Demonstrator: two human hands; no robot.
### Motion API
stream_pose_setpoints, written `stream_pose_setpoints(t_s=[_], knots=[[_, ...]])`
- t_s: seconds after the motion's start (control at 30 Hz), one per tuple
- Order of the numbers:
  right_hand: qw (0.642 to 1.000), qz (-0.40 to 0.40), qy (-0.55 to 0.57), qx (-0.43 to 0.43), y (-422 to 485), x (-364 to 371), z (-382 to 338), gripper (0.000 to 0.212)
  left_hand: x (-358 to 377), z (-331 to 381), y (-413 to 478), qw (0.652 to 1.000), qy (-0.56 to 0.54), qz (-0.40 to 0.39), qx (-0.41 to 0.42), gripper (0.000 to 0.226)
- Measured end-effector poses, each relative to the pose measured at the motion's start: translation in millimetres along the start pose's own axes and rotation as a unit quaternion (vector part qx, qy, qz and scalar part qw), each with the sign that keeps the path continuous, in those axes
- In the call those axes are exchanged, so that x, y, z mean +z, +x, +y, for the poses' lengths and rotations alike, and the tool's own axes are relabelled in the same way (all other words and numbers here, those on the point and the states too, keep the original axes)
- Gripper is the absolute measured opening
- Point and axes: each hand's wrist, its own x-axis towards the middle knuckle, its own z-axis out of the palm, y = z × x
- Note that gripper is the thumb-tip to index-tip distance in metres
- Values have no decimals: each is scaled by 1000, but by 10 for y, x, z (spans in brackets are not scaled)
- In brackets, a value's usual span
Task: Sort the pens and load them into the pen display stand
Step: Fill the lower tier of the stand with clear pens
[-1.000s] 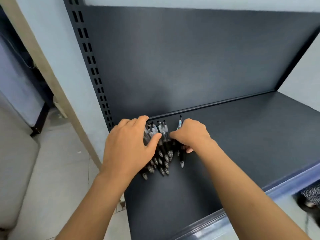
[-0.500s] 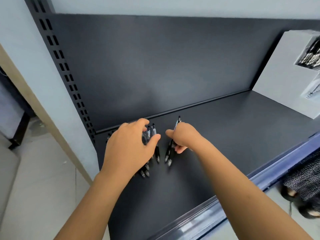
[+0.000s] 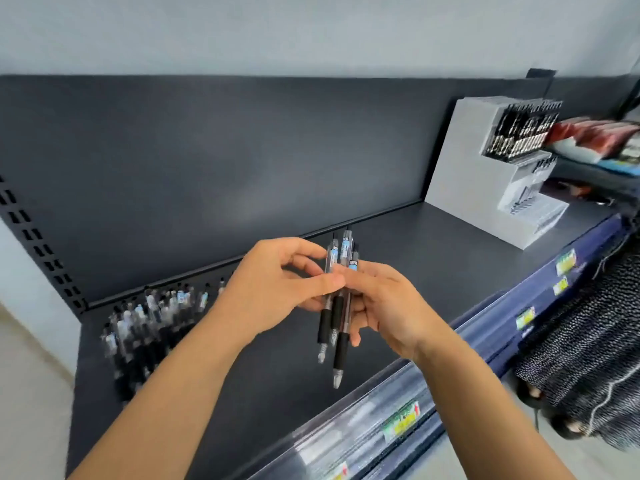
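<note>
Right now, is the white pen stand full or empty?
Partly full: the pen display stand has a packed top row of dark pens, while its lower steps look mostly bare.

Retail shop, stationery aisle. Dark metal gondola shelf (image 3: pixel 433 244) with slotted upright (image 3: pixel 38 251) at left edge. Clear price rail (image 3: pixel 349 441) along shelf front carrying printed labels (image 3: pixel 401 422). White pen display stand (image 3: pixel 485 174) upper right, packaged goods (image 3: pixel 595 136) beyond it. Loose pens (image 3: pixel 152 317) piled lower left.

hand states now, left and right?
Left hand: pinching the bunch of pens.
Right hand: gripping the same bunch of pens.
</note>
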Motion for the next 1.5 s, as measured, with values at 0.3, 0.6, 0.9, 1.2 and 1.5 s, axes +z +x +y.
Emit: stream_pose_setpoints(t_s=[0.3,0.6,0.9,1.2,1.5], knots=[[987,141,-37,-62,-854,-1980,-111,29,2021,504,605,995,-68,-69,-11,18],[961,255,53,-88,-1168,-3720,-269,22,3438,874,1579,990,-69,76,102,25],[942,306,36,-132,-545,-4726,-291,24,3881,823,2698,955,30,212,205,26],[951,271,11,-151,147,-5230,-390,21,4142,674,3409,922,172,251,241,24],[962,203,10,-180,355,-5419,-452,17,4275,578,3507,899,291,268,187,30]])
